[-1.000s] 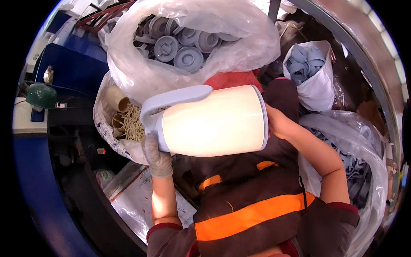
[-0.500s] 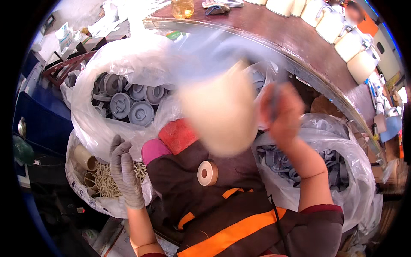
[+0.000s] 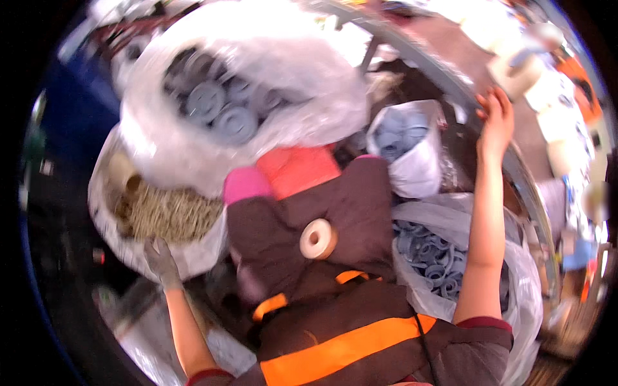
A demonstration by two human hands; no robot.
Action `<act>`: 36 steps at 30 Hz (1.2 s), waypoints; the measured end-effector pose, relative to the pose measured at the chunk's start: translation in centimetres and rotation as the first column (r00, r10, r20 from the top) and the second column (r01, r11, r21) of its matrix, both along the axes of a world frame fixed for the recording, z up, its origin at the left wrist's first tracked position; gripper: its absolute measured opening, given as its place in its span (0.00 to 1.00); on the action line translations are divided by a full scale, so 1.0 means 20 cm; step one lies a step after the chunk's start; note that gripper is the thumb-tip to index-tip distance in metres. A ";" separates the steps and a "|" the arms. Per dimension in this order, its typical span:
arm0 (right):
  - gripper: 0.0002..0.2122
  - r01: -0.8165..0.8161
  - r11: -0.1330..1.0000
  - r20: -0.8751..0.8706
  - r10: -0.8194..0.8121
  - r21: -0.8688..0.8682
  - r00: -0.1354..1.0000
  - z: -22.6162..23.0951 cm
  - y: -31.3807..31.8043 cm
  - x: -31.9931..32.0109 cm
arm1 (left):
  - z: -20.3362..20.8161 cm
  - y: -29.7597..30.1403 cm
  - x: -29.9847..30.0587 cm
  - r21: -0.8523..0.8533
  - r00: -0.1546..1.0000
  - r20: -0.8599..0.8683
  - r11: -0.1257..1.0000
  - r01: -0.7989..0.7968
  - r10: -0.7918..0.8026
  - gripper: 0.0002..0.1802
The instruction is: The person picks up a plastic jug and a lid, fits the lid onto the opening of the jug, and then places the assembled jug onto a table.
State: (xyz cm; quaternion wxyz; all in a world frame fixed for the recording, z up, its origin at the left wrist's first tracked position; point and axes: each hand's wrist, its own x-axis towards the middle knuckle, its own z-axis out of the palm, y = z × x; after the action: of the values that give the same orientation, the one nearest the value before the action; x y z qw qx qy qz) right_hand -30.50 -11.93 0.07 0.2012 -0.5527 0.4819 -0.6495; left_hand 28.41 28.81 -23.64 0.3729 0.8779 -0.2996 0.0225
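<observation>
My right hand (image 3: 496,125) is raised at the edge of the brown table (image 3: 444,32), beside a row of cream jugs (image 3: 518,74). It looks bare and holds nothing, fingers apart. At the lower left, my gloved left hand (image 3: 162,262) has its fingers spread, close to the rim of a sack (image 3: 100,202). Beige strands (image 3: 174,215) and a beige cup-like piece (image 3: 122,174) lie in that sack. On my dark apron rests a roll of tape (image 3: 318,238), cream with a round hole. The view is blurred by motion.
Ahead on the left, a big clear plastic bag (image 3: 309,71) holds grey-blue lids (image 3: 235,122). A smaller white bag (image 3: 415,177) of grey-blue parts stands by the table. At right, another plastic bag (image 3: 521,283) contains grey-blue curved pieces (image 3: 438,264). A red block (image 3: 299,170) lies beyond my lap.
The cream jug with its grey-blue top, held up before me, is gone from there. My right hand has moved right to the table, my left hand down and left. The view has turned.
</observation>
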 end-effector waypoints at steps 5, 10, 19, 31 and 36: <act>0.14 -0.071 0.976 -0.221 0.117 0.207 0.968 -0.32 0.28 0.14 | -0.21 0.67 0.11 0.878 0.918 0.270 0.317 -0.358 0.290 0.32; 0.15 -0.320 0.851 -0.119 0.400 0.416 0.909 -0.54 0.23 0.22 | -0.77 1.45 -0.06 0.635 0.702 -0.451 0.751 -0.181 0.551 0.42; 0.14 -0.459 0.773 -0.343 0.616 0.438 0.709 -0.55 0.32 0.54 | -0.35 0.95 -0.12 0.840 0.931 -0.313 0.512 0.178 0.189 0.31; 0.12 -0.592 0.460 -0.073 0.825 0.662 0.560 -0.65 0.68 0.85 | 0.56 0.40 -0.29 0.303 0.954 0.170 0.934 0.188 -0.248 0.15; 0.49 -0.897 -0.016 0.194 0.978 0.443 0.078 -0.48 1.03 1.17 | 0.97 -0.13 -0.73 -0.035 0.889 0.197 0.903 0.427 -0.413 0.04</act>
State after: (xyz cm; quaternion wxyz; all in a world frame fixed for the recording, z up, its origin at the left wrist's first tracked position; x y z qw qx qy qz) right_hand -7.14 8.70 -9.50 0.6648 -0.7185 0.1325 -0.1557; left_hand 13.75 26.16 -4.24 0.3734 0.7711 -0.5146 0.0344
